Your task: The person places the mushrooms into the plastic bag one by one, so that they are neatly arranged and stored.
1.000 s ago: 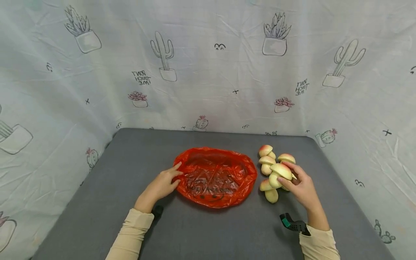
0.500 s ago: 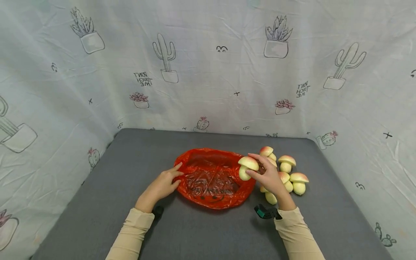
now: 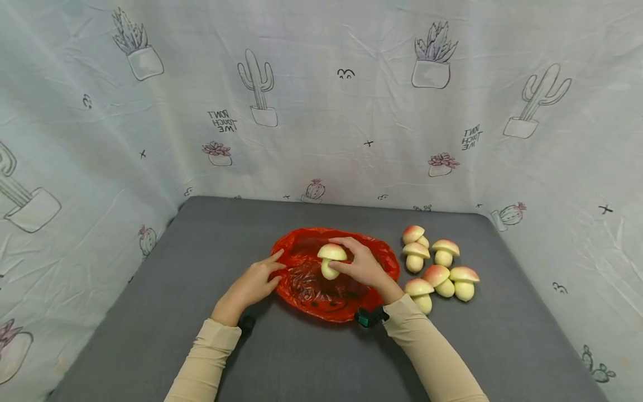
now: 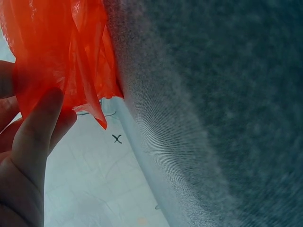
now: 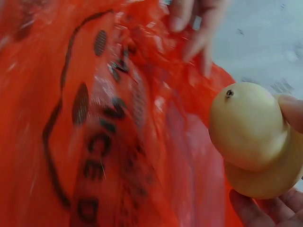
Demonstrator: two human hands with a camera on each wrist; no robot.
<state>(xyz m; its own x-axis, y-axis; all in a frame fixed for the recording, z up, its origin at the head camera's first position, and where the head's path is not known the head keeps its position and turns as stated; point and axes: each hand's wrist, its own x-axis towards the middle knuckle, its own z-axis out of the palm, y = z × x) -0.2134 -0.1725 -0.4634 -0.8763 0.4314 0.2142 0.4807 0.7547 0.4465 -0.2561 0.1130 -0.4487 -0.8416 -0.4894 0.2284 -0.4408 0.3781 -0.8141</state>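
Observation:
An open red plastic bag [image 3: 306,298] with dark printing lies in the middle of the grey table. My left hand [image 3: 255,283] touches the bag's left rim with spread fingers; in the left wrist view, the thumb [image 4: 40,111] lies against the red film. Over the bag's mouth, my right hand [image 3: 359,262] pinches a mushroom [image 3: 331,254], pale yellow with a pinkish tinge on its cap. The right wrist view shows the mushroom's rounded stem end [image 5: 246,123] facing the camera, thumb on one side and fingers on the other.
Several similar mushrooms lie right of the bag, among them one at the back [image 3: 413,234], one at the far right [image 3: 464,282] and one partly behind the right wrist [image 3: 421,293]. A white curtain [image 3: 311,111] printed with cacti surrounds the table.
My right hand has carried the mushroom leftward from the group at the right to over the bag. The left hand has stayed at the bag's left rim.

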